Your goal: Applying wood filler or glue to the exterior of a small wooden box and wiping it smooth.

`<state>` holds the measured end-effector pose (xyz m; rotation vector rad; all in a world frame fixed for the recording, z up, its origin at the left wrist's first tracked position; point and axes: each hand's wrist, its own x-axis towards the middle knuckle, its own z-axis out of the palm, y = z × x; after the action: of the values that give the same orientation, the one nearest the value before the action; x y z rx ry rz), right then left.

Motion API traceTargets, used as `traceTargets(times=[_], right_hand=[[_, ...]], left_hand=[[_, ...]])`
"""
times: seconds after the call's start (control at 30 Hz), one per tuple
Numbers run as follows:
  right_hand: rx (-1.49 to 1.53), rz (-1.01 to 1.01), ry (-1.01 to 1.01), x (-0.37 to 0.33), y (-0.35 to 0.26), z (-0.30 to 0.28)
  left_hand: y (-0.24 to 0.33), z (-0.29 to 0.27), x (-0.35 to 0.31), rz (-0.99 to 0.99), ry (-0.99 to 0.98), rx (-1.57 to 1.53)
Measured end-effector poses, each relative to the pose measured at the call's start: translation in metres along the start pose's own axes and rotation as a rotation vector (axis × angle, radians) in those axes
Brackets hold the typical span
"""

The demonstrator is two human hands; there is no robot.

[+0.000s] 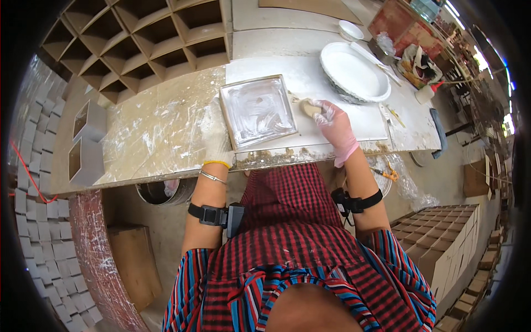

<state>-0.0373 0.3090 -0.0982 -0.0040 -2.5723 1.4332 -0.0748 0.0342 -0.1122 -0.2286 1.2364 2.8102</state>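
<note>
"Grip of the right hand [334, 126], gloved in thin pink, is closed on a small beige blunt-ended tool [308, 108], perhaps a brush. And the other?"

"Left hand [215, 135], in a white knitted glove with a yellow cuff, lies along the left side of the shallow square grey-brown box [260, 119]. I can't tell whether its fingers are together or apart."

"Where does that box sit?"

"On the white-spattered bench [160, 122], its near left corner by the front edge. The tool is just right of it; the round basin of white paste [354, 74] stands beyond, to its right."

"What worries you?"

"That corner. A hard pull toward the body could slide the box over the edge, I'd judge, mainly if the left hand's hold is loose."

"And the white smears inside it?"

"If they're wet, a glove brushing them could carry white to the two pale grey cartons [91, 163], well left of the box."
</note>
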Motion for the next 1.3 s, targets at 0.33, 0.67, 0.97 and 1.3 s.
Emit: traceTargets(times=[0.33, 0.67, 0.97, 1.3], right_hand=[[0.367, -0.43, -0.019, -0.004, -0.115, 0.009], [-0.75, -0.751, 0.122, -0.011, -0.142, 0.035], [-0.399, -0.808, -0.18, -0.032, -0.148, 0.032], [-0.587, -0.69, 0.161, -0.01, -0.141, 0.046]], left_hand=[[-0.006, -0.006, 0.004, -0.019, -0.018, -0.084], [0.004, 0.018, -0.001, 0.018, 0.15, 0.176], [-0.026, -0.028, 0.035, 0.125, 0.088, 0.226], [-0.023, -0.019, 0.032, 0.188, 0.1, 0.356]])
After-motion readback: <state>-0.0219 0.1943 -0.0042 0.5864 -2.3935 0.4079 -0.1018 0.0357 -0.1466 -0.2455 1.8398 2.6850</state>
